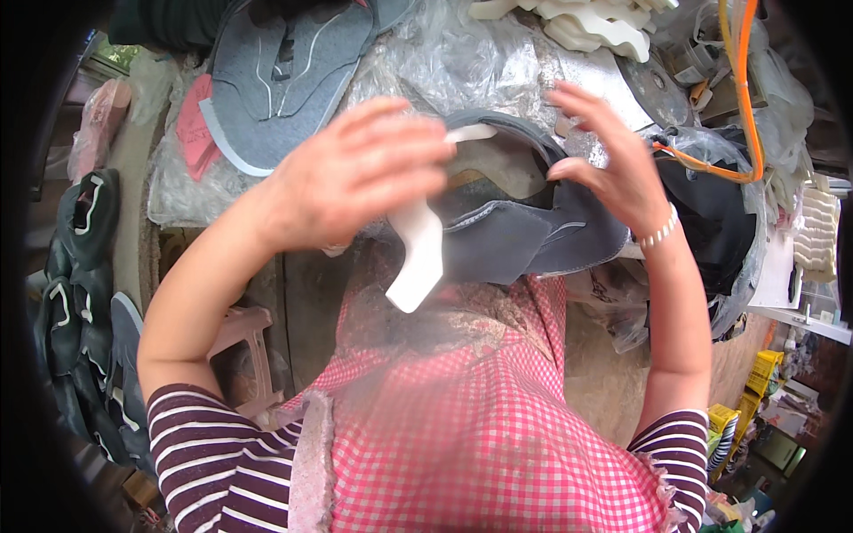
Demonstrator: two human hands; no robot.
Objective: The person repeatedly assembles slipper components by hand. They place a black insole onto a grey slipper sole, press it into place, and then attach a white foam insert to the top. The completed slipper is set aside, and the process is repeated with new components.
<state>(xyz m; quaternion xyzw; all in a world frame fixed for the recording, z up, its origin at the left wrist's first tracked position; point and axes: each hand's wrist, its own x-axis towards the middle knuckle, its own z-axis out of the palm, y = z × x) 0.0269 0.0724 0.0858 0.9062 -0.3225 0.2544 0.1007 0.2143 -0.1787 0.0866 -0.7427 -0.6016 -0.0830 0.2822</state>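
Note:
A dark grey shoe upper (506, 240) with a rounded opening and stitched edges lies at the near edge of the work surface. Along its left side runs a white foam piece (416, 253), its lower end hanging over the edge in front of my apron. My left hand (369, 173), blurred by motion, passes over this foam with fingers stretched out; its thumb and the foam's middle are hidden. The foam looks sharp beneath the smeared fingers. At the upper's right side, my right hand (613, 160) is raised, fingers spread and thumb near the rim, holding nothing.
Flat blue-grey uppers (284, 75) lie at the far left beside a pink piece (197, 129). Clear plastic (453, 53) and stacked white foam pieces (595, 27) cover the back. An orange cable (745, 98) hangs at right. Dark finished uppers (84, 302) are piled at left, near a stool (253, 342).

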